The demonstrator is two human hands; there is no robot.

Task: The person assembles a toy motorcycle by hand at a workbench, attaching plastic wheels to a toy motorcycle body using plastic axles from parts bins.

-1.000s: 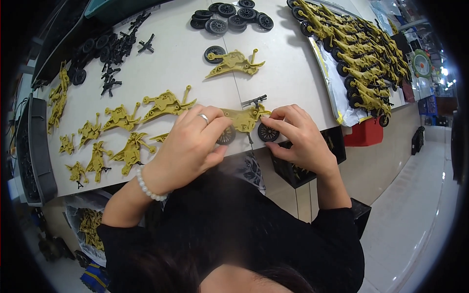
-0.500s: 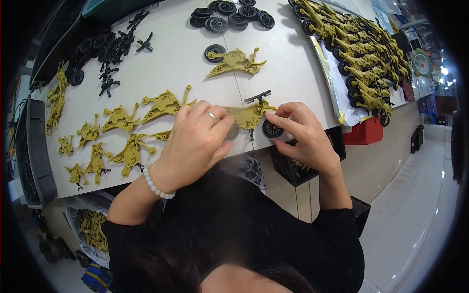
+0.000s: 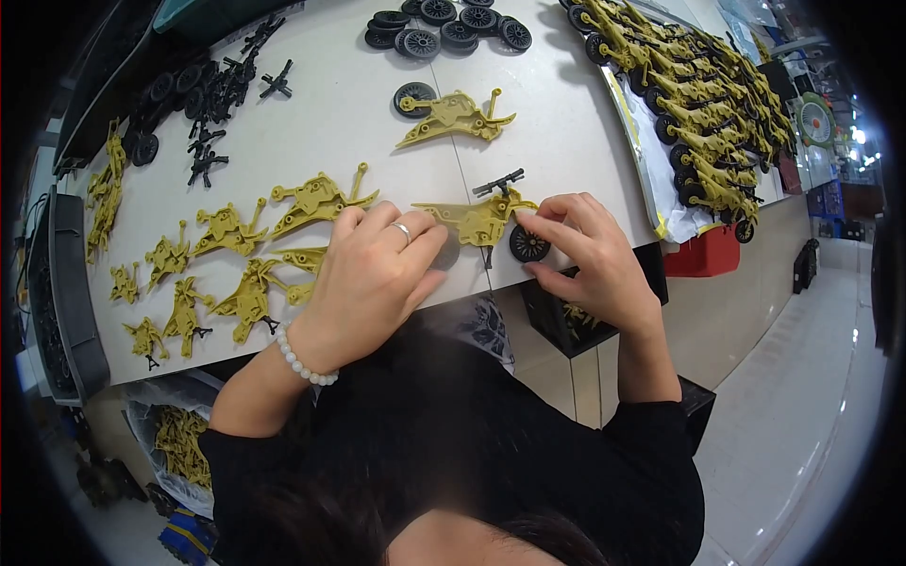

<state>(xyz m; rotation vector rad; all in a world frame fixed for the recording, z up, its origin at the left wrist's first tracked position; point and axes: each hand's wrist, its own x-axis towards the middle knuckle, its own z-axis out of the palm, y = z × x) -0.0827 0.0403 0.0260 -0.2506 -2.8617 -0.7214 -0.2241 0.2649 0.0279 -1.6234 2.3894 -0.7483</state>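
Observation:
In front of me lies a yellow toy motorcycle body (image 3: 483,226) with a black handlebar (image 3: 498,182) across its upper end. My right hand (image 3: 604,264) has thumb and index finger at the rim of the black front wheel (image 3: 528,244), pinching it beside the fork. At the body's other end, the curled fingers of my left hand (image 3: 376,278) close over a rear wheel (image 3: 447,253), which looks faint and is partly covered. Beyond them, another yellow body (image 3: 458,119) rests beside a loose black wheel (image 3: 413,99).
Yellow body halves (image 3: 229,229) stand in rows at the left. Loose black wheels (image 3: 459,35) and black handlebars (image 3: 226,92) lie farther back. At the right, a tray (image 3: 630,141) bears assembled toy motorcycles. A black bin (image 3: 557,330) sits below the table edge.
The toy motorcycle body and its handlebar have tilted slightly, the handlebar end going up. My right hand has shifted a little to the right with the front wheel; my left hand is nearly still.

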